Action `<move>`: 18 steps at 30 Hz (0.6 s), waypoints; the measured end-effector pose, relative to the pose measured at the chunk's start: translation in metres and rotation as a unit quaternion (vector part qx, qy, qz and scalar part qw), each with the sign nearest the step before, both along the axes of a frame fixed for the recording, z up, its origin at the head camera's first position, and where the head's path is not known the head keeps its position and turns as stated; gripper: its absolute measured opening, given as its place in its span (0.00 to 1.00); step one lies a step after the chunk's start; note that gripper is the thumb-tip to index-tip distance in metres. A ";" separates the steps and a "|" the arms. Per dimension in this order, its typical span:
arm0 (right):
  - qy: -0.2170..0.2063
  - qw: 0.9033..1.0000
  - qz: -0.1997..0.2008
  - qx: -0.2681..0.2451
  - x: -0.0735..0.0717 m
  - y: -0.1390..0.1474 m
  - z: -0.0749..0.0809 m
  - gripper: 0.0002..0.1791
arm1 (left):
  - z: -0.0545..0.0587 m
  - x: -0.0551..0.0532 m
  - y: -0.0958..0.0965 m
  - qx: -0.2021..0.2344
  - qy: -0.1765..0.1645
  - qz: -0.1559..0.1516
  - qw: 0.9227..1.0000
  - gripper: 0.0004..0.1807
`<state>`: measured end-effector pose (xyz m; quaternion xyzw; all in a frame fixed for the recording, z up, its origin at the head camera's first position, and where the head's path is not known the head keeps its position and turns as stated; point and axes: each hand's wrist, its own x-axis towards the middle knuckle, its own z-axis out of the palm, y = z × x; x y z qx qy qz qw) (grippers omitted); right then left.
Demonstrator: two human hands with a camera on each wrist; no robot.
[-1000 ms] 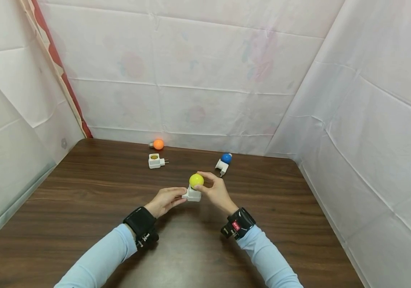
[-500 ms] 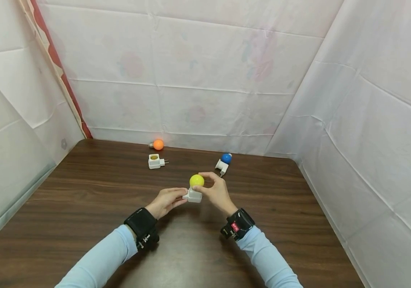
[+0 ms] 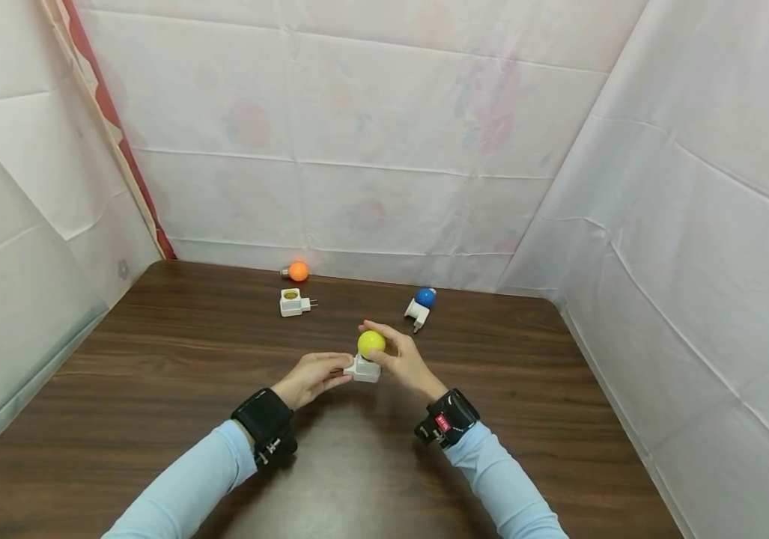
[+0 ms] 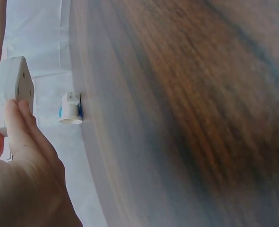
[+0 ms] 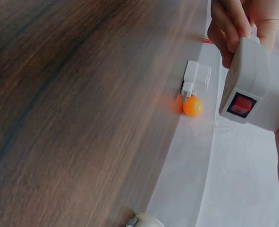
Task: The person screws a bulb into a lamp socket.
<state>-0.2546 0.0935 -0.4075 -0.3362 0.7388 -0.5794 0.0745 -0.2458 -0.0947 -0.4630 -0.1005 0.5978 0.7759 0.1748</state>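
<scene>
My left hand (image 3: 317, 378) pinches a white plug-in lamp socket (image 3: 365, 370) at its plug end, in front of me over the brown table. A round yellow light bulb (image 3: 371, 343) stands upright in the top of the socket. Around the bulb curl the fingers of my right hand (image 3: 403, 361), thumb on the near side and fingertips at the far side. In the right wrist view a red rocker switch (image 5: 240, 105) shows on the socket's side, and only a sliver of yellow bulb is seen. The left wrist view shows small holes in the socket's underside.
An orange bulb (image 3: 299, 271) lies at the table's back edge, behind a second white socket (image 3: 292, 302) with its pins pointing right. Back right, a blue bulb (image 3: 425, 297) lies with another white socket (image 3: 417, 313). White sheets (image 3: 357, 187) hang around the table (image 3: 189, 359).
My right fingertips have shifted leftward round the far side of the yellow bulb. Bulb and socket have moved slightly lower in the head view. The left hand keeps its hold.
</scene>
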 end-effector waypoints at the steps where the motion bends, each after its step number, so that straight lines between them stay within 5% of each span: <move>1: 0.000 1.000 -0.004 0.003 0.000 0.000 0.001 0.25 | 0.000 0.000 0.000 0.002 -0.002 0.001 1.000 0.23; 7: 0.004 0.999 -0.024 0.021 0.007 -0.002 0.012 0.23 | 0.000 0.001 0.002 0.010 -0.008 0.013 1.000 0.24; 18: -0.013 0.998 -0.066 0.014 0.005 -0.004 0.006 0.23 | -0.001 0.001 0.005 0.018 -0.022 0.046 0.999 0.24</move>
